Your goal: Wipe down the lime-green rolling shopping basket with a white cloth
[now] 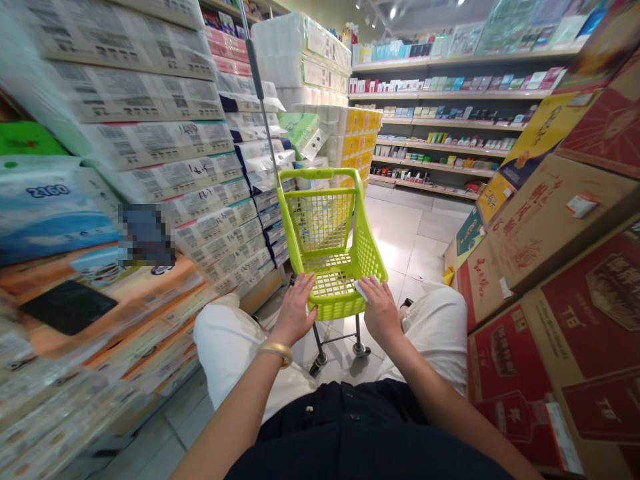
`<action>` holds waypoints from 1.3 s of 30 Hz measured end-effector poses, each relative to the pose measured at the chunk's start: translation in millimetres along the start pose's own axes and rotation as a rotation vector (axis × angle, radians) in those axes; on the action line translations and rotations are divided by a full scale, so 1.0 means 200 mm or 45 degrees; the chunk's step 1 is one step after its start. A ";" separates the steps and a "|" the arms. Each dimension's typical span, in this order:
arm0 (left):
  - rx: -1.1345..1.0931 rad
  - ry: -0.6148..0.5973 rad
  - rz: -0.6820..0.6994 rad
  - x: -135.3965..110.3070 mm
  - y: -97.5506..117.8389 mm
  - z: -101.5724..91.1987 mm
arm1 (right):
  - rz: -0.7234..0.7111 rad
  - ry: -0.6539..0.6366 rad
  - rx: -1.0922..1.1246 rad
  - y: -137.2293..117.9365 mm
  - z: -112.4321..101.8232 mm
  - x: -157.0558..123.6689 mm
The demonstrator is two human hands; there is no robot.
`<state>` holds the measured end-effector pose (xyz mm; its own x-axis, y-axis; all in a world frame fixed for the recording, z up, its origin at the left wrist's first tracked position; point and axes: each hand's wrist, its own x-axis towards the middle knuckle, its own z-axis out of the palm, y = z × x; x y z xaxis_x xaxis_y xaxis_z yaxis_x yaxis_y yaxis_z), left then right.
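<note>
A small lime-green plastic shopping cart [331,308] stands between my knees, its handle bar at the far end. My left hand [296,311], with a gold bangle at the wrist, grips the near left corner of the basket rim, fingers over the edge and thumb in front. At the near right corner, my right hand [382,311] presses a folded white wipe or cloth [361,289] against the rim, its fingers bent over it. Most of the wipe is hidden under the fingers. A grey pole [254,67] rises from the cart's far left corner.
Stacked tissue packs [200,167] line the left side, with a dark flat tablet-like object [69,307] on an orange pack. Cardboard cartons [530,227] rise close on the right. Product shelves [450,93] stand beyond the tiled floor [395,220].
</note>
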<state>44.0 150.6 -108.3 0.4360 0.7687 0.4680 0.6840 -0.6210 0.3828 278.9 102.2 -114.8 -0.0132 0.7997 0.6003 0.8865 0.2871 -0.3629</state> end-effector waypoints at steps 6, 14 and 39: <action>-0.003 0.021 0.034 0.00 -0.01 0.01 | -0.306 -0.158 0.107 -0.30 0.12 0.03; 0.023 -0.046 -0.022 -0.01 -0.01 -0.02 | -0.217 -0.110 0.059 -0.13 0.04 0.00; 0.012 0.010 0.012 0.00 -0.02 0.00 | 0.140 0.038 -0.107 0.09 -0.07 0.00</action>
<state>40.5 152.8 -110.4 0.4380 0.7616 0.4777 0.6852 -0.6268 0.3710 302.2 100.2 -111.7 0.0989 0.8073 0.5818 0.9176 0.1523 -0.3673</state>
